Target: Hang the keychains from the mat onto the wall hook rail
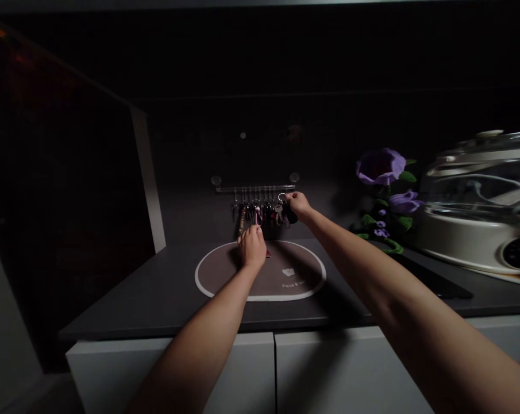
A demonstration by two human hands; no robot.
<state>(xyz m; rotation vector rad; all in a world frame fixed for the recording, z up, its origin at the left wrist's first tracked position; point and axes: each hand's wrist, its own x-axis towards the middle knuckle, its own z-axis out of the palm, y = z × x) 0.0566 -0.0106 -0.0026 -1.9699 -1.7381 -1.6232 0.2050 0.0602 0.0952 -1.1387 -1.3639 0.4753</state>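
Note:
A clear rail [255, 188] on the dark wall carries a row of hooks with several bunches of keys [266, 211] and keychains. My right hand [299, 206] is closed at the rail's right end, pinching a metal key ring [282, 197] with a dark fob below it. Lower and further left, my left hand [251, 246] has its fingers closed around the lower end of a pinkish keychain [258, 215]. A small red piece [268, 253] shows beside that hand; whether it belongs to the keychain I cannot tell. A beaded brown strap [242, 221] hangs just left of it.
Under my hands a brown oval mat [216, 273] with a pale rim lies on the dark counter [156, 299]. To the right stand purple fabric flowers [381, 165], a flat black panel [440, 282] and a cream appliance with a clear lid [466, 230]. White cabinets [251, 368] sit below.

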